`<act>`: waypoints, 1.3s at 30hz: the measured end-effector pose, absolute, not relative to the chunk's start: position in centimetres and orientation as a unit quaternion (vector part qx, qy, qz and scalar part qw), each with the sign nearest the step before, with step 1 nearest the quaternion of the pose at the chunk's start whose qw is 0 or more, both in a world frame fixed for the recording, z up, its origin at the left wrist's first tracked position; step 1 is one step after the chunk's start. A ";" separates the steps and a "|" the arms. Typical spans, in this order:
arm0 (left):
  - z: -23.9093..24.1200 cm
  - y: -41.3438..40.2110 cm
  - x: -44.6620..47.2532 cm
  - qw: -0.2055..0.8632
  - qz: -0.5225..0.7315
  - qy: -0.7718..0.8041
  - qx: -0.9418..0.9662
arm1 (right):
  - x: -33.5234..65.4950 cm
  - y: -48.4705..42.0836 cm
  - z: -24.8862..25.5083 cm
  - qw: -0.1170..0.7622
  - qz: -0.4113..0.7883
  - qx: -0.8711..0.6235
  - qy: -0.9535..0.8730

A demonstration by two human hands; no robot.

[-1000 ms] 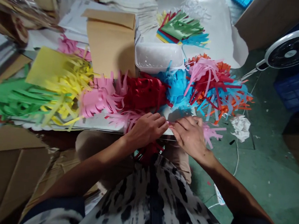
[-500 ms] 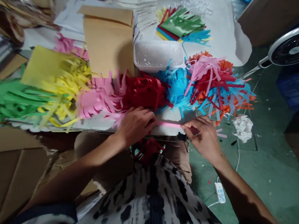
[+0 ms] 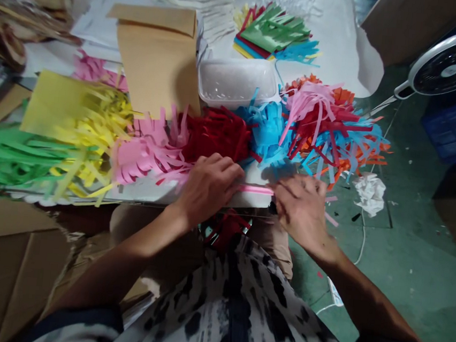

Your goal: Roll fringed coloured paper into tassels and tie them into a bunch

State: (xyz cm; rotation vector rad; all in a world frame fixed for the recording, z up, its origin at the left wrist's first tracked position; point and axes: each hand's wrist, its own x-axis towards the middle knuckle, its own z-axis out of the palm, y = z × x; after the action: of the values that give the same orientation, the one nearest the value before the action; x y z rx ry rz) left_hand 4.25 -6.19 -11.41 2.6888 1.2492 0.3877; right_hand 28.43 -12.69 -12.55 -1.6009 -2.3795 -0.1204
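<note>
A narrow pink paper strip (image 3: 255, 189) lies along the table's front edge, stretched between my two hands. My left hand (image 3: 210, 186) is closed over its left end, fingers pressed together. Over the right end, my right hand (image 3: 301, 206) is closed too, knuckles up, and the end under its fingers is hidden. Just behind my left hand lies a heap of dark red fringed paper (image 3: 217, 137), with pink fringed paper (image 3: 149, 155) to its left. Blue fringed paper (image 3: 268, 129) sits behind the gap between my hands.
Yellow fringed paper (image 3: 107, 122) and green fringed paper (image 3: 23, 156) lie at the left. Behind are a brown paper bag (image 3: 153, 61), a white plastic tub (image 3: 239, 80) and mixed fringed tassels (image 3: 321, 121). A fan (image 3: 455, 69) stands right, crumpled tissue (image 3: 370, 193) beyond the table edge.
My right hand has turned knuckles up and its fingers now lie over the strip's end, slightly further left. My left hand stays on the strip. The view has shifted slightly.
</note>
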 end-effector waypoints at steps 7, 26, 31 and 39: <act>-13.7 -8.0 3.6 0.051 0.141 0.314 0.937 | 29.6 -14.2 -13.6 0.127 -0.076 -0.522 -0.840; -13.4 -7.1 6.0 0.039 0.130 0.299 0.945 | 29.1 -12.8 -12.0 0.135 -0.040 -0.520 -0.842; -13.9 -7.0 5.8 0.050 0.145 0.326 0.933 | 28.4 -11.6 -13.2 0.128 -0.024 -0.525 -0.841; -12.9 -6.4 4.7 0.109 0.120 0.455 0.876 | 29.3 -10.9 -13.0 0.101 0.029 -0.575 -0.811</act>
State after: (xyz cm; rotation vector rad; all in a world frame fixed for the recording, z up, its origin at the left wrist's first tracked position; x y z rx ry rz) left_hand 4.74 -6.43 -12.88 2.5763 1.3370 0.3531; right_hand 29.26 -10.89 -13.04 -1.7006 -2.3969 0.0871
